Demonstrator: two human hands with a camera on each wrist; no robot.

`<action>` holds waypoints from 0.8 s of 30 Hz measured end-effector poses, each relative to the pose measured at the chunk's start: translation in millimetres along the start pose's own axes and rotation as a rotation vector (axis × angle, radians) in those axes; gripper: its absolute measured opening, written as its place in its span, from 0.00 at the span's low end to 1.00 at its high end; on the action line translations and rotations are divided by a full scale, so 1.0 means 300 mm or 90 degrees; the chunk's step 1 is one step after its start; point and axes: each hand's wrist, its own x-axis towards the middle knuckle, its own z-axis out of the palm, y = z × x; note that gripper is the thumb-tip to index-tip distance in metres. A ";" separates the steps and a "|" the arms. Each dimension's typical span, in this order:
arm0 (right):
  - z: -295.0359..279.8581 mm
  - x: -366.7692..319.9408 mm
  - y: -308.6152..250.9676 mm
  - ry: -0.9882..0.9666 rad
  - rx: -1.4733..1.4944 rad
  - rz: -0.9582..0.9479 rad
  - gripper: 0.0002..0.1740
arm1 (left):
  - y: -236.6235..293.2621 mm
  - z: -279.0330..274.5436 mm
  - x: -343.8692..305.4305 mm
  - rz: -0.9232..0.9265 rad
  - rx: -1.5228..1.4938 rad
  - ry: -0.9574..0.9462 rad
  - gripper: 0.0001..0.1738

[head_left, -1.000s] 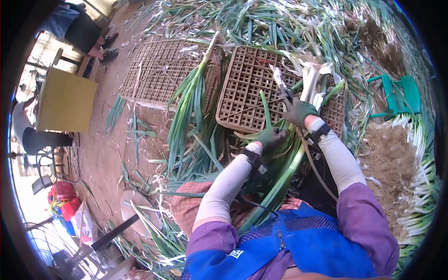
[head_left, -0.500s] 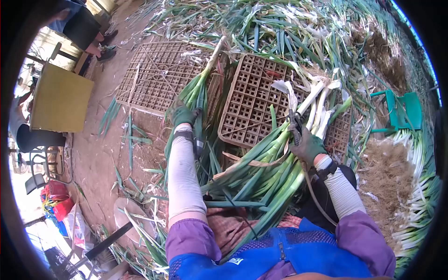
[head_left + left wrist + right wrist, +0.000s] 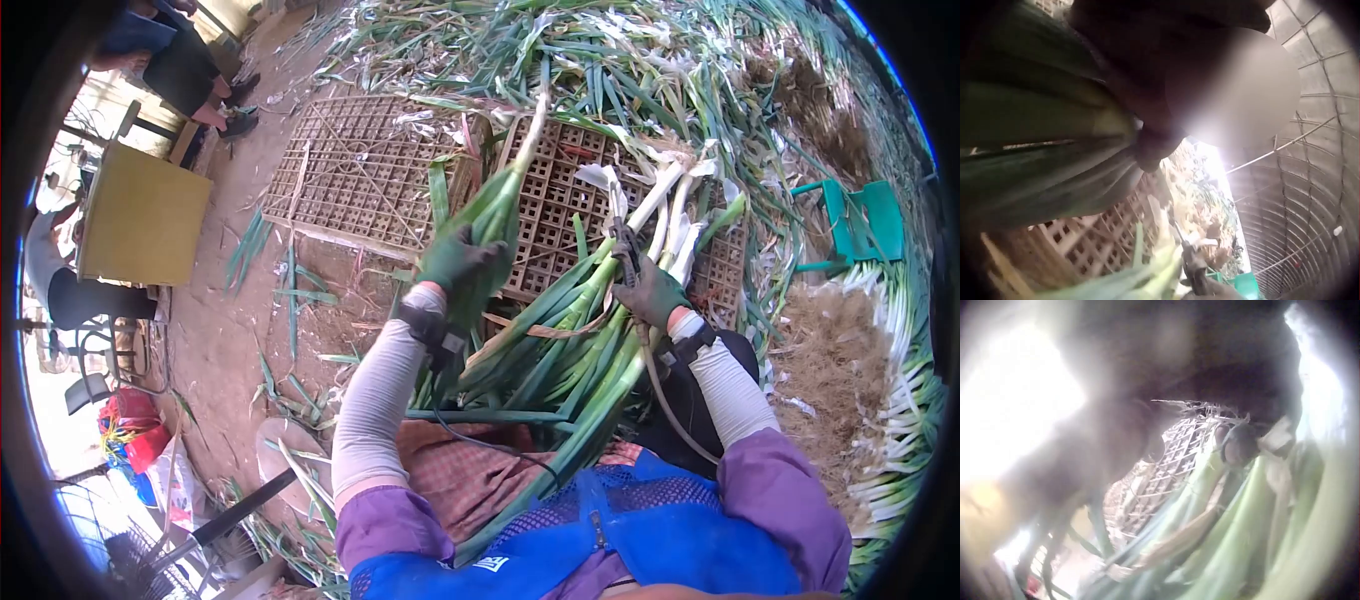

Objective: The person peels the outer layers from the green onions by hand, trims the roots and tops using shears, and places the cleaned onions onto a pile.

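My gloved left hand [image 3: 460,262] grips a large green onion [image 3: 527,150] by its leaves, the white shank angled up over the plastic crate [image 3: 535,250]. In the left wrist view, the broad leaves of this onion fill the left side beside dark, shadowed fingers [image 3: 1154,150]. In my gloved right hand [image 3: 652,298] is a dark blow gun [image 3: 627,252] with a brown hose [image 3: 655,385] trailing toward my lap. Under and beside that hand lies a bunch of green onions [image 3: 585,335], white ends over the crate, leaves toward me.
Another flat crate [image 3: 360,170] sits to the left. Loose leaves and peelings [image 3: 640,60] heap up beyond. A green stool [image 3: 865,220], a pile of roots [image 3: 825,380] and rows of onions [image 3: 895,440] are on the right. People stand and sit far left, near a yellow board [image 3: 145,215].
My left hand left the bunch, reached left to a green onion leaning on the crates, and has brought it rightward. My right hand stays by the bunch with the blow gun.
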 end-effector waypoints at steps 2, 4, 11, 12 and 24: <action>-0.047 -0.089 -0.069 -0.093 0.135 0.060 0.30 | -0.019 0.114 -0.031 0.005 -0.106 -0.032 0.31; -0.005 -0.194 -0.078 -0.099 0.100 -0.042 0.32 | 0.017 0.187 -0.057 -0.008 -0.100 -0.041 0.34; 0.079 -0.289 -0.128 -0.107 0.060 -0.115 0.30 | 0.023 0.299 -0.115 -0.045 -0.212 -0.052 0.31; 0.082 -0.263 -0.133 -0.097 0.072 -0.108 0.31 | 0.035 0.304 -0.131 -0.064 -0.235 -0.065 0.30; -0.010 -0.016 -0.170 -0.073 0.011 -0.054 0.34 | 0.079 0.337 -0.203 -0.107 -0.378 -0.096 0.22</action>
